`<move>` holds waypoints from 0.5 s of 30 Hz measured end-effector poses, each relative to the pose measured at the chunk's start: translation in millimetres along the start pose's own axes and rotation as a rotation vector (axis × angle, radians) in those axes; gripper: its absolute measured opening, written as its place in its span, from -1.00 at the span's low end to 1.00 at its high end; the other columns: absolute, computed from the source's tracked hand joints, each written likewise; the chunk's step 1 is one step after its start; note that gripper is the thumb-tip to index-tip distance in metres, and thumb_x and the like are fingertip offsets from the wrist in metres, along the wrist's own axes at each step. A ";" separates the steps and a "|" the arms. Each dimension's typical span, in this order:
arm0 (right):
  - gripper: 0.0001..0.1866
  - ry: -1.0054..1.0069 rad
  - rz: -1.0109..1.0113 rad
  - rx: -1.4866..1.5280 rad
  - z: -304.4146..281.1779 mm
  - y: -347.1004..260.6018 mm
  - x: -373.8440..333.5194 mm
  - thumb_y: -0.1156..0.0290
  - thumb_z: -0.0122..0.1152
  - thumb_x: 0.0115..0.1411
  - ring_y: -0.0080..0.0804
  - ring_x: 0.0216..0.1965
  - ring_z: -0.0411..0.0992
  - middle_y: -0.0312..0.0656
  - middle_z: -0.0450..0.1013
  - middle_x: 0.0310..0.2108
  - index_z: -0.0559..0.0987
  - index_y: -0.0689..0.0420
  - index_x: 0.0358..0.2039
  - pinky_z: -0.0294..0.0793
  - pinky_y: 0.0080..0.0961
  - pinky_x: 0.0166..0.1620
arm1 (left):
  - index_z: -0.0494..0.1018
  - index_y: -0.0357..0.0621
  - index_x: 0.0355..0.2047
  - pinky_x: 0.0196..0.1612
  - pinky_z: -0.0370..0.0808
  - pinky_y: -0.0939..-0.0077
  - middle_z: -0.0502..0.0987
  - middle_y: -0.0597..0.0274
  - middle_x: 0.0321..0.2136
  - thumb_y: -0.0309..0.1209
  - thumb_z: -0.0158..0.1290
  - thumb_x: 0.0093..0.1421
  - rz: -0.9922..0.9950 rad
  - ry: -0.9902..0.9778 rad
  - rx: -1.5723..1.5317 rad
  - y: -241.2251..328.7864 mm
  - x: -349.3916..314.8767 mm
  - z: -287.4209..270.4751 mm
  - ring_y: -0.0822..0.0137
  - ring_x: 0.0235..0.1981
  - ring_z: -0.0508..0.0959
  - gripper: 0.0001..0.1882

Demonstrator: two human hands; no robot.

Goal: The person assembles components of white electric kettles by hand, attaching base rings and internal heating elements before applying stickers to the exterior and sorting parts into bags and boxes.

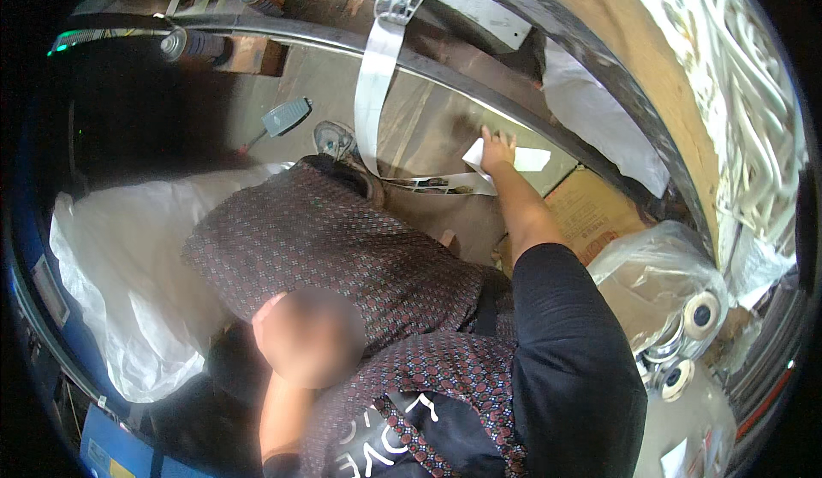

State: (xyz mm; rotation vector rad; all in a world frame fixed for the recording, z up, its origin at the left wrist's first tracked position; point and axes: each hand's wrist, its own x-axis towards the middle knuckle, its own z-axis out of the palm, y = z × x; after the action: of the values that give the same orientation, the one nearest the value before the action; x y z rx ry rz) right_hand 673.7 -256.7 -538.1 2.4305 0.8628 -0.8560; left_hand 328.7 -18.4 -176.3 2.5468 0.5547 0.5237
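My right hand [497, 148] reaches forward and is closed on a white strip [533, 160], with flat white pieces showing on both sides of the fingers. A long pale band [375, 93] hangs from a curled, slotted end at the top, bends low down and runs right toward this hand. I cannot tell whether it is one piece with what the hand holds. My left hand [308, 338] is over my lap, on or just above the patterned apron [342, 247]. A blur covers most of it, so its fingers do not show.
A grey foot pedal [287, 117] is on the floor near my shoe [334, 138]. Spray cans [195, 45] stand far left. At right are a cardboard box [595, 208], a clear bag [659, 264] with metal-rimmed rolls [676, 379], and bundled white strips [745, 76]. White plastic sheeting [137, 281] lies left.
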 end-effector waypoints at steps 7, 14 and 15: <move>-0.57 -0.331 -0.320 0.670 -7.2 -18.6 -32.7 0.28 0.24 0.10 -0.18 -0.02 0.48 0.04 0.54 -0.10 0.54 0.25 -0.05 0.43 -0.32 0.00 | 0.58 -0.10 -0.46 -0.07 0.51 0.08 0.32 0.31 -0.59 -0.55 0.20 -0.25 0.069 0.040 0.011 1.4 11.9 5.9 0.27 -0.46 0.43 -0.76; -0.33 -0.142 -1.002 1.176 -260.3 -45.0 -135.2 0.18 0.30 -0.01 -0.40 -0.04 0.45 -0.11 0.54 -0.11 0.48 0.35 0.07 0.41 -0.48 0.01 | 0.55 -0.24 -0.24 -0.01 0.47 0.08 0.44 0.19 -0.56 -0.66 0.11 -0.15 0.088 0.149 -0.076 10.5 27.7 8.2 0.20 -0.46 0.47 -0.63; -0.31 -0.231 -1.092 1.140 -297.2 -39.6 -158.3 0.15 0.29 -0.03 -0.39 -0.07 0.48 -0.08 0.55 -0.10 0.49 0.36 0.05 0.43 -0.46 -0.01 | 0.50 -0.26 -0.12 0.06 0.43 0.08 0.49 0.09 -0.39 -0.61 0.18 -0.12 0.005 0.110 -0.092 12.1 29.2 6.1 0.12 -0.31 0.51 -0.55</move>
State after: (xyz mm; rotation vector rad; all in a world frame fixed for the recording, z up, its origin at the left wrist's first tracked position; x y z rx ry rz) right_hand 670.5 -127.4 -224.6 2.3572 2.0545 -2.5043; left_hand 359.6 -16.7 -167.3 2.4440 0.5506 0.6788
